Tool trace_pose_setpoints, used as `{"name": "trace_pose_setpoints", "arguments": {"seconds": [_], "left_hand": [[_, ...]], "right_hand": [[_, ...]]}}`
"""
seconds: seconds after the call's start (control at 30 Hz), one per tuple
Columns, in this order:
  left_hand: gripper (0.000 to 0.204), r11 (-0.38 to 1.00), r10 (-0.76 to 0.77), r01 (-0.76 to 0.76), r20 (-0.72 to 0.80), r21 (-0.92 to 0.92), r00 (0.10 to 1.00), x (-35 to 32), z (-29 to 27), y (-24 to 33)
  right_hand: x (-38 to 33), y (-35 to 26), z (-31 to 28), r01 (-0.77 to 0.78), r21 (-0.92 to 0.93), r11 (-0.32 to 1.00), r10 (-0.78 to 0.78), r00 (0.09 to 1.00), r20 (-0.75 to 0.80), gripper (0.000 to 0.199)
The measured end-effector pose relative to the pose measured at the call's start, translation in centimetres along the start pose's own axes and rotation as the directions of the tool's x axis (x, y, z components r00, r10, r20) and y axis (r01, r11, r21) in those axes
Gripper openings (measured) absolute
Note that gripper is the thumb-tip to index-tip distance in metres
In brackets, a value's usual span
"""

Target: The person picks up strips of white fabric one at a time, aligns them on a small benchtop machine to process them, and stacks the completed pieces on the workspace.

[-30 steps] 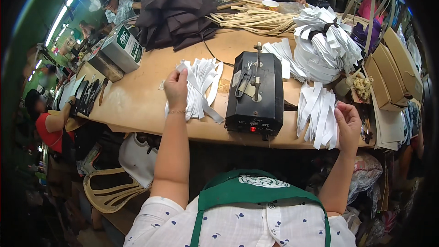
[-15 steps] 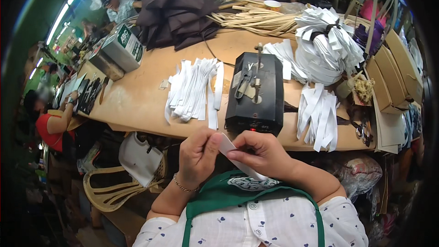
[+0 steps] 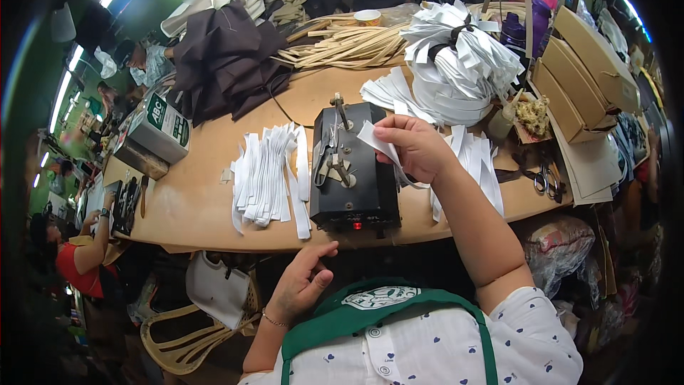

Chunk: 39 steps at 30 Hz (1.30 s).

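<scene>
the counter [image 3: 189,185] lies bare left of the pile of white strips [image 3: 267,185]; its front edge curves past the black machine [image 3: 367,199]. near that edge, the left hand [image 3: 303,281] holds thumb and fingers parted; the right hand [image 3: 419,148], over the machine's right side, pinches a flat white strip [image 3: 376,141], its tail curving down.

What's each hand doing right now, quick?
Left hand: open, fingers loosely bent, nothing seen in it.
Right hand: closed, pinching a white strip between thumb and fingers, by the black machine.
</scene>
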<state>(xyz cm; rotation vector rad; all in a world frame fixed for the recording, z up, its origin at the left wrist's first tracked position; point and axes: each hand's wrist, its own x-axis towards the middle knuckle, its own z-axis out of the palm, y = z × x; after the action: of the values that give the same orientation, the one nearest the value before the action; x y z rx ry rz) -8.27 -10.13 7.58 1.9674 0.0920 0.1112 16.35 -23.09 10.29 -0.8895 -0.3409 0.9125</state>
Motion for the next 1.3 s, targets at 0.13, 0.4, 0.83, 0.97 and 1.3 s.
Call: {"name": "trace_pose_setpoints", "arguments": {"seconds": [0.13, 0.4, 0.83, 0.97, 1.3], "left_hand": [[0.048, 0.997, -0.007, 0.006, 0.019, 0.072, 1.0, 0.6, -0.2, 0.0], [0.044, 0.993, 0.007, -0.012, 0.047, 0.114, 0.999, 0.8, -0.1, 0.2], [0.054, 0.97, -0.053, 0.099, 0.203, -0.222, 0.978, 1.3, 0.6, 0.2], [0.068, 0.536, -0.043, 0.439, 0.496, -0.722, 0.868, 2.4, 3.9, 0.3], [0.025, 0.156, 0.058, 0.388, 0.401, -0.908, 0.914, 10.3, 13.0, 3.9]], "right_hand": [[1.0, 0.1, 0.6, 0.045, -0.086, 0.995, -0.048, 0.998, -0.034, 0.013], [2.1, -0.4, 2.3, 0.086, -0.124, 0.989, -0.089, 0.996, -0.015, 0.009], [2.4, -0.8, 2.4, 0.114, -0.208, 0.971, -0.114, 0.993, 0.015, 0.012], [0.1, -1.8, 2.8, 0.164, -0.224, 0.961, -0.162, 0.986, 0.026, 0.012], [-11.0, -1.0, -1.7, 0.1, 0.087, 0.991, -0.132, 0.794, 0.594, 0.012]]}}
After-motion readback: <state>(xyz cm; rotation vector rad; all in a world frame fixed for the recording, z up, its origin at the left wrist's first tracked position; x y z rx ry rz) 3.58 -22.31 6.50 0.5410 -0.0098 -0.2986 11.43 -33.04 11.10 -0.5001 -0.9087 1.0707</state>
